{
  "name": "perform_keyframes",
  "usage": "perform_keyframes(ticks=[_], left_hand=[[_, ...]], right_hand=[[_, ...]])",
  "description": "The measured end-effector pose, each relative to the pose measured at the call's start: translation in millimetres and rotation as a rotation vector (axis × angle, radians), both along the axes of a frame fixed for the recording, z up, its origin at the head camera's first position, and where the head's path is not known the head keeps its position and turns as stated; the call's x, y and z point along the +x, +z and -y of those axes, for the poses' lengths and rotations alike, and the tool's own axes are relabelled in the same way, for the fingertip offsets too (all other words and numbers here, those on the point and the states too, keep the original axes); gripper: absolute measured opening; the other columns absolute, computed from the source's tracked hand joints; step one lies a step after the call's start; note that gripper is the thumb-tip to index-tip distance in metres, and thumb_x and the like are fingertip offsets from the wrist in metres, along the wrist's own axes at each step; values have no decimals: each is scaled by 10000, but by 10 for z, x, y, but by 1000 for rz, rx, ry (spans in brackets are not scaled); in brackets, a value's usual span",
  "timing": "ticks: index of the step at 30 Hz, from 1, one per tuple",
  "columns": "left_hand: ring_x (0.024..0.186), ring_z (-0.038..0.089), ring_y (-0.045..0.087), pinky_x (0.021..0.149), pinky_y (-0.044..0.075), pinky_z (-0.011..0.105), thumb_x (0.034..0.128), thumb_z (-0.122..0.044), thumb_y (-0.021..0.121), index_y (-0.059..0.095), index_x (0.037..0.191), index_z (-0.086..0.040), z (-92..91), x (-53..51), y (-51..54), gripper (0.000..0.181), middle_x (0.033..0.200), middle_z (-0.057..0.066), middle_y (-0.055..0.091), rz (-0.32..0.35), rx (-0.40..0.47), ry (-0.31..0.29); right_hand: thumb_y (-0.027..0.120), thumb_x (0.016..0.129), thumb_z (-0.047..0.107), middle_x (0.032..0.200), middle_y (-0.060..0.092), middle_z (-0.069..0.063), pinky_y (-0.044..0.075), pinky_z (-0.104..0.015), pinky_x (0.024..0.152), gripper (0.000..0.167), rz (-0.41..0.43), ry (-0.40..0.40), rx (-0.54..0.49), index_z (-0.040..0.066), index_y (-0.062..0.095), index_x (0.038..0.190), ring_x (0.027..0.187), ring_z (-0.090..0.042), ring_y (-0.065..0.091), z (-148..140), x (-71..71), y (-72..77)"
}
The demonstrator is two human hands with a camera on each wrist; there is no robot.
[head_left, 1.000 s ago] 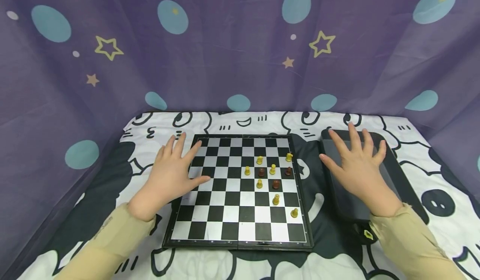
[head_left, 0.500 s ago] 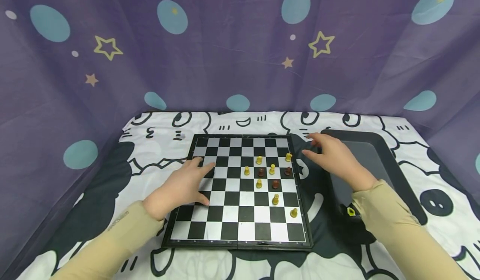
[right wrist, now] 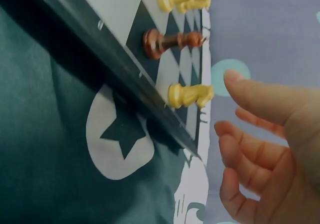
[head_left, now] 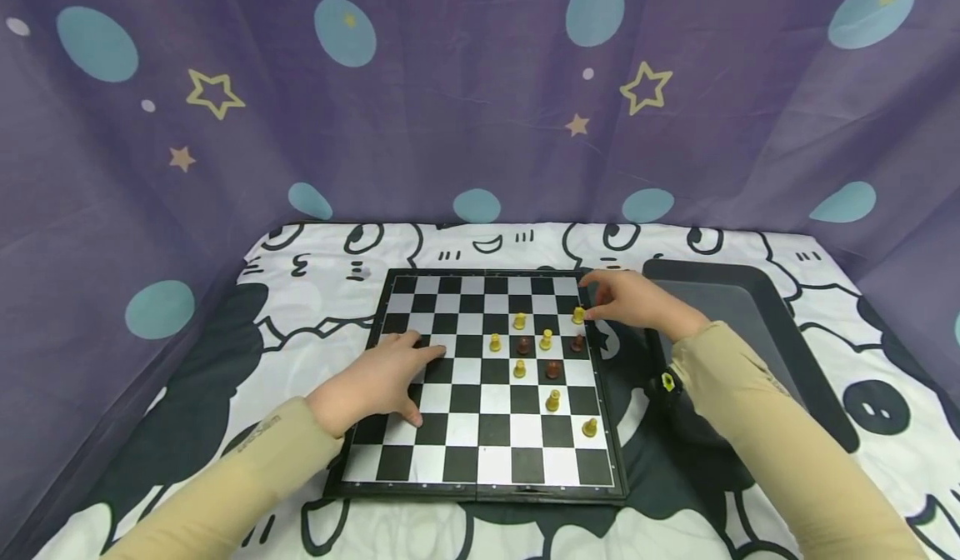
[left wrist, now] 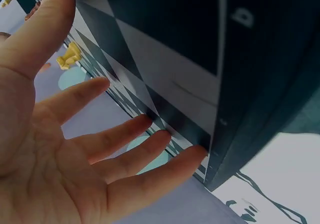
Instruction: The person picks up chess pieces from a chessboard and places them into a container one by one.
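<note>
Purple star-and-dot curtain (head_left: 450, 143) is filling the upper half of the head view, and black-and-white cartoon cloth (head_left: 420, 535) is covering the lower half. On it a checkered chessboard (head_left: 477, 428) is lying at lower centre, its dark rim framing the squares. Charcoal tray (head_left: 801, 360) is sitting at the right, a dark strip of cloth running between it and the board's right edge. Left hand (head_left: 375, 381) is hovering across the board's left edge, fingers spreading and grasping nothing; whether the fingertips are touching the squares, I cannot tell. Right hand (head_left: 637, 299) is crossing the upper-right edge with its palm side low, fingers bending loosely, thumb standing apart, gripping nothing. Just beside that thumb, a yellow knight (head_left: 578, 315) is standing upright in the board's rightmost column, a reddish-brown piece (head_left: 577, 343) standing directly below it in the frame. Other yellow pieces (head_left: 552, 400) are dotting the board's right half.
</note>
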State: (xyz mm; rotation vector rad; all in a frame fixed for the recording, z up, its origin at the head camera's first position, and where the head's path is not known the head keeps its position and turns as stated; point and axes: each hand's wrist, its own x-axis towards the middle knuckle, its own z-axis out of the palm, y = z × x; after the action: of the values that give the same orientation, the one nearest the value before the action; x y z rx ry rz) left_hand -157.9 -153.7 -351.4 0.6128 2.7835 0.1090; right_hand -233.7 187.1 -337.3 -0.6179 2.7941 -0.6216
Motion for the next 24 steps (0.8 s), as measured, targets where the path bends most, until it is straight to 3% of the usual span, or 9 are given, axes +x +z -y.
perform_keyframes(ticks=[6, 13, 24], left_hand=[[1211, 459, 448, 973, 436, 539, 498, -353, 908, 523, 1367, -132, -36, -23, -13, 976, 1333, 249, 461, 25, -23, 8], [1153, 417, 478, 938, 469, 494, 504, -327, 904, 528, 1363, -131, -78, -26, -3, 958, 1286, 225, 489, 15, -31, 13], [1152, 413, 470, 936, 470, 488, 502, -294, 888, 525, 1364, -117, -78, 32, 17, 952, 1273, 218, 491, 31, -11, 40]], right_hand=[[709, 838, 148, 817, 625, -65, 445, -286, 598, 478, 65, 76, 25, -10, 544, 1259, 655, -139, 534, -4, -82, -58], [687, 853, 120, 823, 634, -67, 443, -272, 608, 413, 93, 93, 34, 0, 575, 1232, 672, -133, 535, 10, -137, -100], [647, 882, 104, 783, 625, -40, 423, -264, 575, 257, 70, 122, 9, 34, 649, 1129, 632, -121, 500, 74, -165, -178]])
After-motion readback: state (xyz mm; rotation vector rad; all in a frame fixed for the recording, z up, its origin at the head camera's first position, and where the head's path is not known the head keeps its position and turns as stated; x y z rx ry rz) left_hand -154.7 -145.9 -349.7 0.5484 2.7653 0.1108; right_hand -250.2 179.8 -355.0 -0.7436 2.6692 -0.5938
